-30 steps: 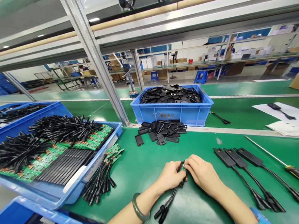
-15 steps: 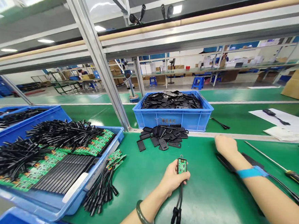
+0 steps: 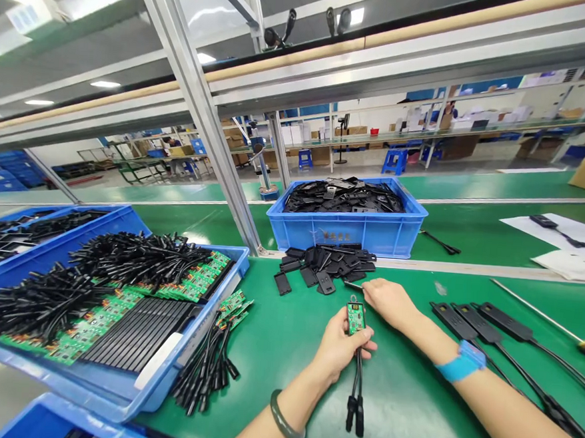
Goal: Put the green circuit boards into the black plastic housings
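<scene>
The left hand's grip is closed around a small circuit board, green with a dark window near its top, seated in a black casing; it is held tilted above the middle of the tabletop, a metal loop at its upper end and black cables hanging from its lower end to thick black connectors. Just beyond it, the right hand's grip pinches a thin dark piece, seen nearly edge-on, close to a pile of black covers. The pile lies against the front of a blue bin heaped with similar black parts, and screens some of its lower wall. To the left, a bundle of cabled boards lies beside a blue tray packed with more, and a metal upright cuts across the view between tray and bin. To the right are cased units with cables, then a screwdriver, and farther back a white sheet bearing a black device. Counted: one board in the left hand, two cables, two connectors, three cased units, one screwdriver, one device on the sheet; the pile and the bundle overlap too much to count
</scene>
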Available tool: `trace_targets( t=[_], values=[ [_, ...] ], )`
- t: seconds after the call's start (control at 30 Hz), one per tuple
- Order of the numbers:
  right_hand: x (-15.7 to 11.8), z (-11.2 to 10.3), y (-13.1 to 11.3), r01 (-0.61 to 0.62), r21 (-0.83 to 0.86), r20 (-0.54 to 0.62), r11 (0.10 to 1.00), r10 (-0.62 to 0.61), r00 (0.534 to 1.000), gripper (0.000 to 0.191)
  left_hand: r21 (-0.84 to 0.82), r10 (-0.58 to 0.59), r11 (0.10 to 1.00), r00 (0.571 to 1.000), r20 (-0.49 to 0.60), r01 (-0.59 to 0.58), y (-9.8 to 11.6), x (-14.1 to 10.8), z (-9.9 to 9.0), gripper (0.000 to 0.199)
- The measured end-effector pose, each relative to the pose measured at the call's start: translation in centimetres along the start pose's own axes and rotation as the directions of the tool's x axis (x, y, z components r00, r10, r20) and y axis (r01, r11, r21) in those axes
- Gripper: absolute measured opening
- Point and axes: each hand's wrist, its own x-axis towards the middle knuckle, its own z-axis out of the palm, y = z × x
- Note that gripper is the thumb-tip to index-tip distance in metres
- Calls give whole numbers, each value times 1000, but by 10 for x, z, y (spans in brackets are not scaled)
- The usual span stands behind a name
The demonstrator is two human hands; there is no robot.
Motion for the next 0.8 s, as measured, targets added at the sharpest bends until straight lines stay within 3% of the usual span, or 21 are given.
trace_targets(
  t=[0.1, 0.17, 0.2, 0.27, 0.3, 0.37, 0.53, 0.8],
  values=[
    [-20, -17, 8, -71, 71, -82, 995, 77, 994, 25, -27, -21, 999, 999, 28, 22, 0, -1, 1, 69],
    [-35, -27, 10, -124, 276, -89, 953, 154, 984, 31, -33, -33, 999, 997, 65, 35, 0, -2, 1, 72],
    [-42, -30, 9, -143, 427, -72, 893, 192, 979, 31, -28, -34, 999, 996, 84, 37, -1, -2, 1, 72],
    [-55, -34, 4, -166, 711, -19, 683, 255, 967, 33, -16, -38, 999, 993, 116, 40, -1, -3, 1, 70],
    [-60, -35, 1, -169, 798, 7, 579, 272, 962, 34, -14, -39, 999, 990, 134, 41, -1, -3, 1, 70],
    [-68, -33, -5, -179, 857, 45, 483, 275, 960, 34, -18, -34, 999, 983, 180, 37, -2, -3, 0, 68],
    [-74, -25, -11, -212, 833, 80, 511, 268, 960, 35, 17, -73, 997, 959, 274, 71, -3, -4, -1, 65],
    [-75, -18, -19, -194, 825, -13, 530, 362, 932, 32, 141, -74, 989, 971, 229, 42, -8, -5, 5, 59]
  ],
)
